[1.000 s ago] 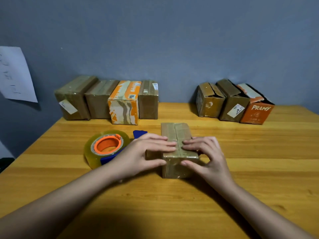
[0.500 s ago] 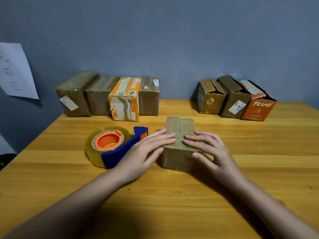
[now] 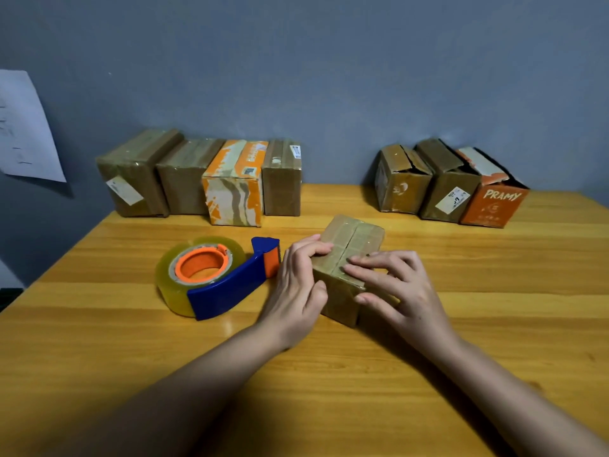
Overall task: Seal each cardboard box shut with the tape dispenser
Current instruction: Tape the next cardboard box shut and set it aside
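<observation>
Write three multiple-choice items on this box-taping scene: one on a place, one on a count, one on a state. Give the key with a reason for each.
1. Where does the tape dispenser lie?
A. Left of the held box
B. On top of the held box
C. Beside the orange PRAMY box

2. How many boxes stand in the left row by the wall?
A. Two
B. Four
C. Six

3. What is the tape dispenser's state?
A. Gripped by the right hand
B. Lying untouched on the table
C. Pressed against the box

Key: 1 A, it lies left of the held box. 2 B, four stand side by side. 3 B, the left hand and right hand both hold the box.
</observation>
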